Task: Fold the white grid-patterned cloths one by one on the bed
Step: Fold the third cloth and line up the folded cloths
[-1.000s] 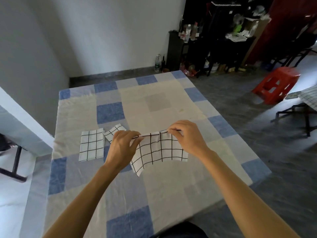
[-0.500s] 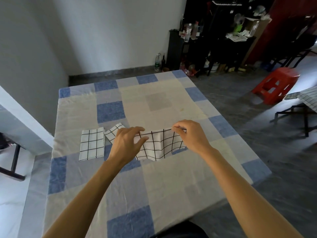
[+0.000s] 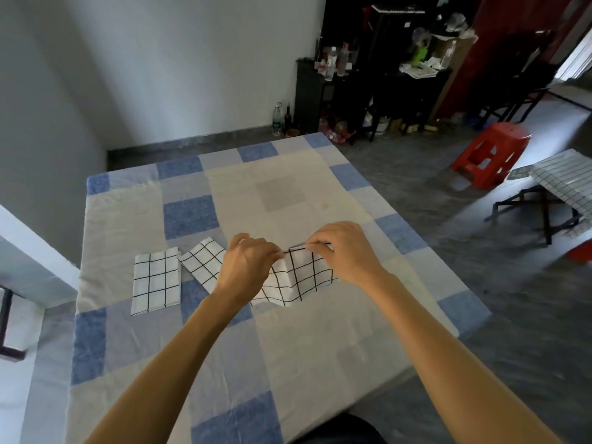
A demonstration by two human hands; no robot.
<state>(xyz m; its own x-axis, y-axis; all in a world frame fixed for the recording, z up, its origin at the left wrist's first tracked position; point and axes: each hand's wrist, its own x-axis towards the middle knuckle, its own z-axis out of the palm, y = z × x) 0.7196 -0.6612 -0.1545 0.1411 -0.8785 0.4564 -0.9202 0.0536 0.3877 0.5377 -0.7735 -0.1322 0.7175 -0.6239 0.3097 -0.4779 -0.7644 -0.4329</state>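
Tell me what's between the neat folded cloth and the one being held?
Another folded grid cloth, lying askew, partly hidden by the left hand; head view.

left hand (image 3: 248, 267) and right hand (image 3: 344, 251) have drawn closer; the cloth (image 3: 298, 277) between them bunches narrower.

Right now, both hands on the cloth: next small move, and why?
Probably lower the pinched top edge onto the blue checked bedspread and flatten it: left hand and right hand hold the white grid-patterned cloth sagging, unlike the flat folded cloth left of it.
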